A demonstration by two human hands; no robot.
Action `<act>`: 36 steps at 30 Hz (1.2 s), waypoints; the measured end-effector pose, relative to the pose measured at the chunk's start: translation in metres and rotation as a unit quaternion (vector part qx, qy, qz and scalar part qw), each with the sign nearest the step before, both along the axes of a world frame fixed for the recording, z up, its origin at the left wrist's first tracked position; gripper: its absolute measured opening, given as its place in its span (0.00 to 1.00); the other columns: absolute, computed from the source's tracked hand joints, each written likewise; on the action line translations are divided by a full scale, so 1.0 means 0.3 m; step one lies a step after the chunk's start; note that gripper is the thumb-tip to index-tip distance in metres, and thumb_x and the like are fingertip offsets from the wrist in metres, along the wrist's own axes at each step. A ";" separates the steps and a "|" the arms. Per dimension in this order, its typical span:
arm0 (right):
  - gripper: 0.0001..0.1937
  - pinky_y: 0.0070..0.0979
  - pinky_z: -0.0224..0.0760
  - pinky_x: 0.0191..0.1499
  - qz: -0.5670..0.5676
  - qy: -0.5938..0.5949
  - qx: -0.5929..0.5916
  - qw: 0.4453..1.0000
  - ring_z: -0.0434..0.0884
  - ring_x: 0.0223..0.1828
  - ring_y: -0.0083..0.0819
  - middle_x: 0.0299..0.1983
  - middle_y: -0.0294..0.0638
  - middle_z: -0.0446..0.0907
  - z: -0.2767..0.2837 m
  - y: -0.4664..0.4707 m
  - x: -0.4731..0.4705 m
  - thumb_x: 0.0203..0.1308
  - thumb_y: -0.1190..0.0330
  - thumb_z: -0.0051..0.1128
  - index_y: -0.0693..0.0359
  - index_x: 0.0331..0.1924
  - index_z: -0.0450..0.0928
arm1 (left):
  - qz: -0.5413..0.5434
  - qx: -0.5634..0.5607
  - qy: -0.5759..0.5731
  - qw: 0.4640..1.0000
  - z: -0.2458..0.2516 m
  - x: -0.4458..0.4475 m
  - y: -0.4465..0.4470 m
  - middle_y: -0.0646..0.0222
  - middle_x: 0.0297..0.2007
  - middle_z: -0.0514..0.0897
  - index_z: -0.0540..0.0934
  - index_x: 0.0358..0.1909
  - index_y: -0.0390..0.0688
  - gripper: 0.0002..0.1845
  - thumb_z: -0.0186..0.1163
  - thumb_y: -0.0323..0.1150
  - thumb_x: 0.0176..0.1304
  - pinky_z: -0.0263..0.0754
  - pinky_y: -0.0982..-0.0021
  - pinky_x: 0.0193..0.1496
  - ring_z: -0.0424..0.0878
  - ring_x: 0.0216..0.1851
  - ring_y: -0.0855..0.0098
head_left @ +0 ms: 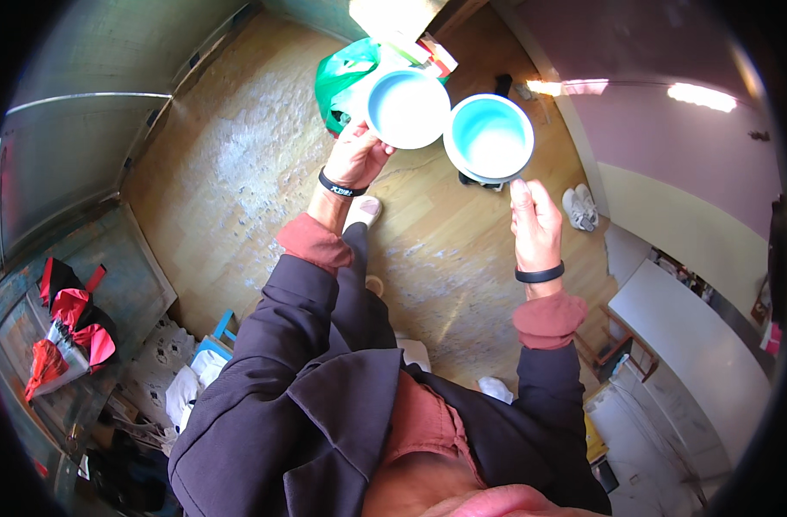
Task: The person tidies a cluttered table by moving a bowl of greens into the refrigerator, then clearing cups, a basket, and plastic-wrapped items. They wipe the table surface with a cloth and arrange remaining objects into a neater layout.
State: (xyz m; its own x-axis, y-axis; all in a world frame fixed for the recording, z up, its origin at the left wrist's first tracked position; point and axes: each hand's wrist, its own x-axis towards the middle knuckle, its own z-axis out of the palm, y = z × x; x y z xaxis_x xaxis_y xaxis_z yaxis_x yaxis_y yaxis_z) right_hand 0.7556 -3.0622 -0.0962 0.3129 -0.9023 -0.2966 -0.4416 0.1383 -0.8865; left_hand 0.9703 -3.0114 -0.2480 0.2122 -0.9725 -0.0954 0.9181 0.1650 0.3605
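Two round light-blue basins or bowls are held up in front of me, side by side over the floor. My left hand [359,155] grips the rim of the left basin [409,108], whose inside looks washed out by bright light. The right basin [489,137] is in my right hand [536,216], with the thumb over its near edge. Its turquoise inner wall shows. The two basins sit very close at their facing edges; whether they touch I cannot tell. Most of my fingers are hidden under the rims.
Beyond the left basin a green plastic bag [341,74] stands on the worn wood-pattern floor [238,148]. White shoes [580,207] lie by the right wall. A white tabletop [687,349] is at the right, a blue chair [220,336] and a red-and-black umbrella [76,310] at the left.
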 end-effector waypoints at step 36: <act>0.10 0.12 0.49 0.20 -0.091 -0.112 0.181 0.973 0.57 0.20 0.14 0.21 0.29 0.62 -0.114 0.030 -0.095 0.64 0.65 0.44 0.60 0.28 0.65 | -0.007 0.145 -0.075 0.987 -0.445 0.247 0.032 0.73 0.34 0.75 0.70 0.42 0.43 0.10 0.54 0.26 0.58 0.68 0.79 0.34 0.72 0.30 0.79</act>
State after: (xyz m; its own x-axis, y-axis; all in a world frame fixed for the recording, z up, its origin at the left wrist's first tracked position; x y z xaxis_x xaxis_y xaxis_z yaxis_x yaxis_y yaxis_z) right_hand 0.7270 -3.0534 -0.1304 0.2511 -0.7979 -0.5480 -0.1827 0.5169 -0.8363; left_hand 1.0444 -3.0018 -0.3815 0.2309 -0.9125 -0.3378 0.8523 0.0222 0.5225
